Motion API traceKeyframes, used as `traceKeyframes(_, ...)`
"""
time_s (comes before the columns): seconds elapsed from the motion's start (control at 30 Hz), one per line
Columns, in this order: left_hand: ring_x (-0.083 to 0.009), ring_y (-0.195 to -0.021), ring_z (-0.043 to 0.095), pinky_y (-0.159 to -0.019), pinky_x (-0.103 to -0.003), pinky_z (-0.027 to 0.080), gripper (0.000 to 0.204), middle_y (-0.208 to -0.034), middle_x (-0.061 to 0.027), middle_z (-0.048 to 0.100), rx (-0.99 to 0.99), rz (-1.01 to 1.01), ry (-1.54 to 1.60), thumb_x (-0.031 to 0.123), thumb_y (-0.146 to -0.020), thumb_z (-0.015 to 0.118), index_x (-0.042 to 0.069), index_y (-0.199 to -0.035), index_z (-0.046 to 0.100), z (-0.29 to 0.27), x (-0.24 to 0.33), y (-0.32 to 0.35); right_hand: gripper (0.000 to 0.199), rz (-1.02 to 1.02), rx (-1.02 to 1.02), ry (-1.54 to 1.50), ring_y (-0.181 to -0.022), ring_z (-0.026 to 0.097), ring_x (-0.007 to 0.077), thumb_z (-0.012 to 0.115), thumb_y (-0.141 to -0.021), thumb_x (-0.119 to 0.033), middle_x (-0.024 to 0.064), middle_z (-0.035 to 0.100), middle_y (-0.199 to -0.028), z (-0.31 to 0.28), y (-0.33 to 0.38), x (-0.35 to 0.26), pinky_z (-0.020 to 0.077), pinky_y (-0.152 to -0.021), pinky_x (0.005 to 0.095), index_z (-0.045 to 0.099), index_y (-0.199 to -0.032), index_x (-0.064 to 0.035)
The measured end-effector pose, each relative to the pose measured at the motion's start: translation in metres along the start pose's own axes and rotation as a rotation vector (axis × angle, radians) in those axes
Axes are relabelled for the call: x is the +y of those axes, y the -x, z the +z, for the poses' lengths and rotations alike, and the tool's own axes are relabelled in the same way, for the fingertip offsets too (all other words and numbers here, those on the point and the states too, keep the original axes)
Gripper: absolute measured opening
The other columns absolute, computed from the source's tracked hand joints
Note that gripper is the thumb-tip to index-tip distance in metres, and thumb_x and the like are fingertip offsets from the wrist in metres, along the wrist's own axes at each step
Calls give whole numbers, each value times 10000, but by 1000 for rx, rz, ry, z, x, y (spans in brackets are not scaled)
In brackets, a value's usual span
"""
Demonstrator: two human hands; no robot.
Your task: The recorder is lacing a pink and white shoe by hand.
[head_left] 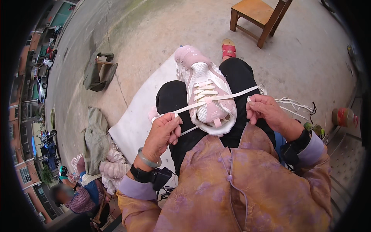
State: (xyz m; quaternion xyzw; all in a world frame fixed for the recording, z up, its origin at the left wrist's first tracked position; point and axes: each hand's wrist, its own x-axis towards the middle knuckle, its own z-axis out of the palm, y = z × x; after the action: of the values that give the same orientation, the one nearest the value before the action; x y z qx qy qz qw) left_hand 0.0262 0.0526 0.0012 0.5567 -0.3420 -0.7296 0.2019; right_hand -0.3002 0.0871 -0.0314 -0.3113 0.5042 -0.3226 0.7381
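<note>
A pink and white sneaker [201, 71] rests across my lap between my knees, its toe pointing away and its opening toward me. White shoelaces [235, 93] run through its eyelets, and their two free lengths cross over the tongue [212, 111]. My left hand [165, 131] is closed in a pinch on one length, left of the shoe's collar. To the right of the collar, my right hand [268, 112] is also closed, with a bit of white lace showing at its fingertips. The lace curls in a small loop above that hand.
White cloth [135, 106] lies on the ground under the shoe's left side. More loose laces [297, 103] are at my right, beside a jar with a red band [344, 117]. A wooden chair [255, 13] stands ahead. Another person [83, 197] sits at the lower left near bundled pale items [114, 168].
</note>
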Motion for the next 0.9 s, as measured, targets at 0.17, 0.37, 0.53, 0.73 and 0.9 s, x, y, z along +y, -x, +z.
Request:
traceKeyframes(0.17,-44,-387,383,-373,-192,354,159,-617,-33,544,-29,84,97,191,-934,499,33,-948,517,26,18,-25,219,-392,-19,208,-650,464,60,550,-912,-200,-10,552,-765,25,-30,-9,401,-591,193,660,-922,-11)
traceKeyframes(0.37,-55,-423,417,-415,-200,388,174,-682,-57,576,93,374,41,201,-936,503,30,-911,527,29,32,-44,182,-365,110,32,-617,459,46,585,-895,-167,-23,556,-754,33,-41,-11,393,-554,186,657,-941,-7)
traceKeyframes(0.53,-48,-551,517,-555,-186,451,184,-682,-36,597,223,484,-29,210,-923,537,41,-860,574,31,17,-24,159,-399,100,6,-609,517,44,580,-895,-139,-3,586,-748,37,-30,-9,438,-557,185,631,-961,-4)
traceKeyframes(0.73,-20,-475,392,-432,-166,290,192,-585,54,465,305,507,-104,205,-904,577,23,-861,621,33,2,-10,137,-368,-2,-20,-615,554,55,573,-891,-116,11,603,-739,39,-27,-13,463,-568,190,620,-946,0)
traceKeyframes(0.9,-38,-461,440,-406,-173,326,178,-603,21,520,215,417,82,201,-900,582,28,-868,607,31,-2,-14,150,-375,16,7,-604,539,30,573,-903,-155,-18,586,-728,41,-29,-11,452,-548,176,617,-920,-13)
